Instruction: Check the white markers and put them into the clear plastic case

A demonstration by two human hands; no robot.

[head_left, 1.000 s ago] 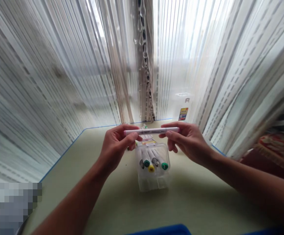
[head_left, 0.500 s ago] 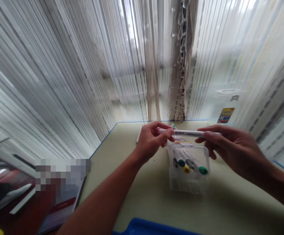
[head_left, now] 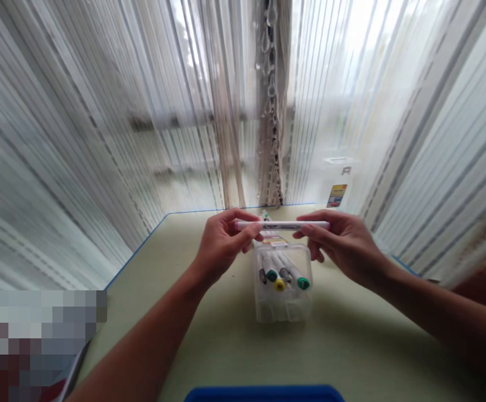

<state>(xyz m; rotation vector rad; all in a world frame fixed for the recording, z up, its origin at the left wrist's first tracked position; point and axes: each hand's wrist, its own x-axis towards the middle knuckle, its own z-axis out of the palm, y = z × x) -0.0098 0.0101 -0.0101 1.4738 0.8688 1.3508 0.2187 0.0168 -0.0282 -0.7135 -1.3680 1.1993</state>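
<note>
A marker [head_left: 282, 225] lies level between the left hand [head_left: 221, 245] and right hand [head_left: 345, 245], above a box [head_left: 283, 298] of markers [head_left: 282, 271] on the table [head_left: 343, 346]. Curtains [head_left: 100, 139] hang far behind.

Showing white on the marker [head_left: 282, 225]; showing green, yellow and grey on caps [head_left: 303, 283] in the clear box [head_left: 283, 310]; spreading pale green over the blue-edged table [head_left: 226, 346].

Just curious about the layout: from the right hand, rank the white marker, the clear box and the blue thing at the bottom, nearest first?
1. white marker: in the right hand, held crosswise.
2. clear box: on the table, just below and left.
3. blue thing: bottom edge, by the person.
</note>
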